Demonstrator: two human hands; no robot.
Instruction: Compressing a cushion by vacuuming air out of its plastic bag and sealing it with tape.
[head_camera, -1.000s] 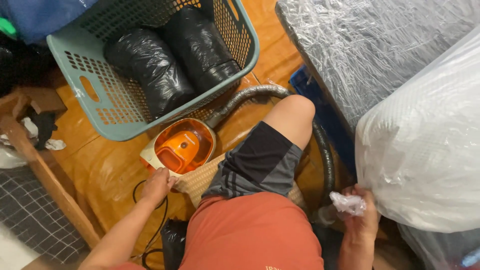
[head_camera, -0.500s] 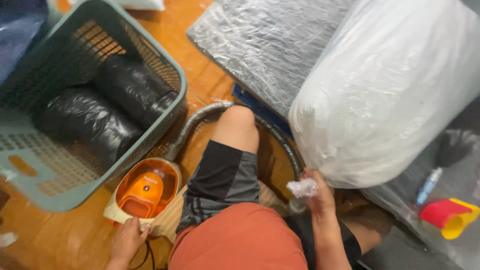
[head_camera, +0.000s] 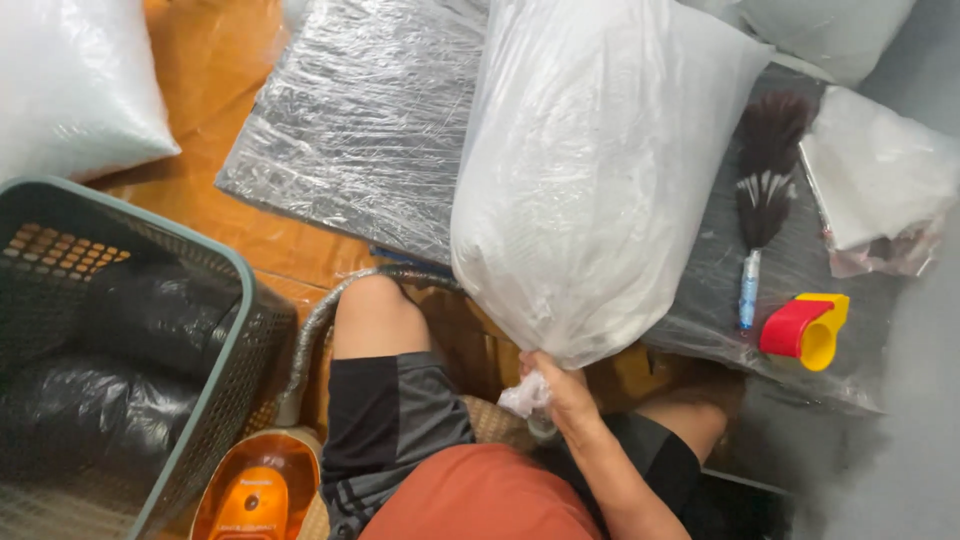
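Gripping bag neck (head_camera: 527, 392) w/ right hand (head_camera: 562, 392) (closed).

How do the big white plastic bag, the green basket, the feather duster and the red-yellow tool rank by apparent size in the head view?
1. Big white plastic bag
2. Green basket, partly out of frame
3. Feather duster
4. Red-yellow tool

A large clear plastic bag (head_camera: 590, 170) of white stuffing is seen upright at the centre, its gathered neck gripped by the right hand (head_camera: 562, 392). A flat dark slab wrapped in clear film (head_camera: 360, 120) lies behind it. Two black bags (head_camera: 110, 360) sit in the green basket (head_camera: 235, 330).
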